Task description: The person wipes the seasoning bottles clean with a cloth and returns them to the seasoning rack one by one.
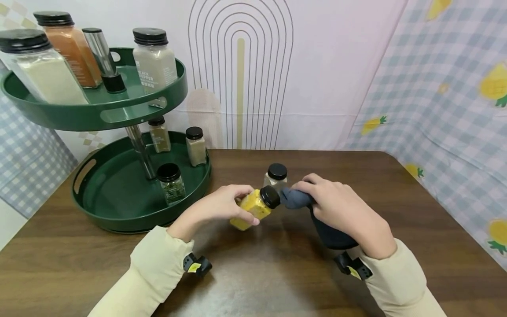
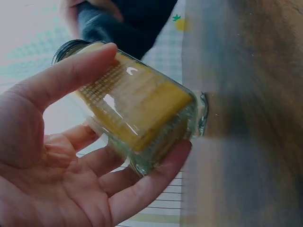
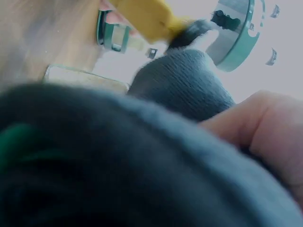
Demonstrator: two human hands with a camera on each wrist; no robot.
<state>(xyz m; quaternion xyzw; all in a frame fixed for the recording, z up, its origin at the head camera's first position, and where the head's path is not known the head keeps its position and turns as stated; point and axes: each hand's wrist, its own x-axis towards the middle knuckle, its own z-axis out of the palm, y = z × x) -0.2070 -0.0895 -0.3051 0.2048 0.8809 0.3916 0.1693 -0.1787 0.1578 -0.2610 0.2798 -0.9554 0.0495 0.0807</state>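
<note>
My left hand (image 1: 225, 203) grips a glass spice jar (image 1: 251, 207) of yellow contents, tilted with its black lid up toward the right. In the left wrist view the thumb lies along one side of the jar (image 2: 142, 104) and the fingers curl round the other. A dark blue-grey cloth (image 1: 332, 231) is held in my right hand (image 1: 338, 204), its bunched end right at the jar's lid and the rest hanging below. The same cloth (image 3: 182, 80) fills much of the right wrist view. Behind it stands another black-lidded jar (image 1: 276, 175), partly hidden.
At the left stands a two-tier green tray stand (image 1: 130, 220). Its lower tier bears small jars, among them a herb jar (image 1: 172, 187). Larger jars, including a black pepper jar (image 1: 155, 66), and a steel cylinder (image 1: 102, 55) are on top. A patterned curtain (image 1: 443, 114) borders the wooden table (image 1: 253, 281).
</note>
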